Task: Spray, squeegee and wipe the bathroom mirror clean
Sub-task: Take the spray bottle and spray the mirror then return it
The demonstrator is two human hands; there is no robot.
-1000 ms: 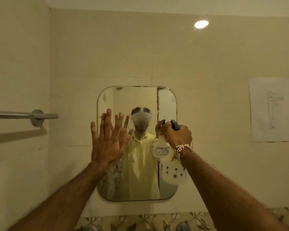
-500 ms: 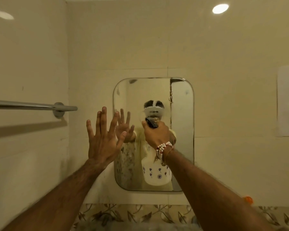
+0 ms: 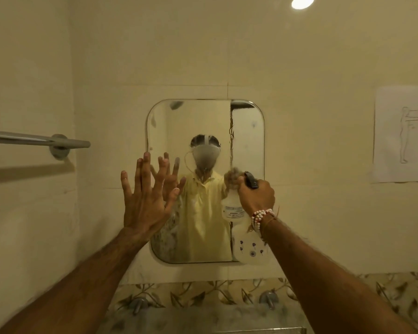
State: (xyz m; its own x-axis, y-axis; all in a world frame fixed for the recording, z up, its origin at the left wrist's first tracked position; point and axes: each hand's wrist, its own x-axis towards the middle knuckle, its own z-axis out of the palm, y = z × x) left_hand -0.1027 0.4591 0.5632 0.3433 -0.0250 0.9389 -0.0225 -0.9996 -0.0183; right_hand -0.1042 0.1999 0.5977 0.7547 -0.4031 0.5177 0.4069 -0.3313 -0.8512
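The rounded rectangular wall mirror [image 3: 247, 131] hangs far and central. The left hand [image 3: 144, 203] is raised before its lower left part, fingers straight and spread wide, holding nothing (whether it touches the glass cannot be told). The right hand [image 3: 256, 196] is curled around the neck of a white plastic spray bottle [image 3: 249, 248] with a black trigger, at the mirror's lower right.

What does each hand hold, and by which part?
The right hand grips the spray bottle by its neck, under the black spray head. The left hand holds nothing.
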